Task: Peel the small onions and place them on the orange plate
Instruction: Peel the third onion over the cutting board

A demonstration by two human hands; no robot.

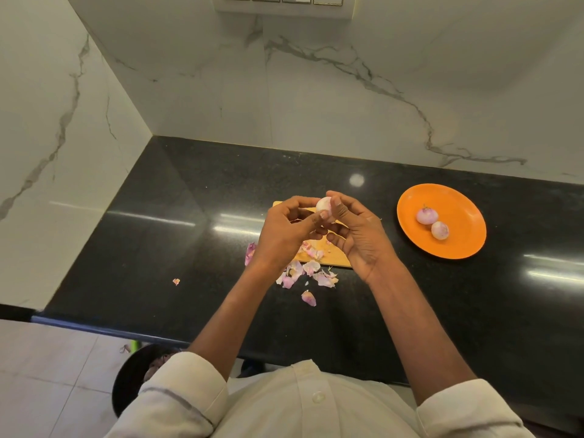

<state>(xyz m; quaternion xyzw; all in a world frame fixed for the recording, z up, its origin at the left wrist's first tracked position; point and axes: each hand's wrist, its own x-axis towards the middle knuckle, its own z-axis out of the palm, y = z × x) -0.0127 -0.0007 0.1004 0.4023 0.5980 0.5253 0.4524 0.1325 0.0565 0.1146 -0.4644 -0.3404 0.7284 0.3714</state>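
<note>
Pinching one small onion [324, 207] between them, left hand [286, 230] and right hand [357, 232] curl around it, seemingly peeled, above the tabletop [189, 248]; two onions [433, 222] sit on the orange plate [467, 222].

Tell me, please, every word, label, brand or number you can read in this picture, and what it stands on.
None: no readable text anywhere.
The orange plate, the wooden board, the black counter and the switch panel on the wall carry no visible lettering.

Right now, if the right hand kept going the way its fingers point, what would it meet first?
The right hand points left, so it would meet the left hand first; they already share the onion. Depth is unclear.
</note>
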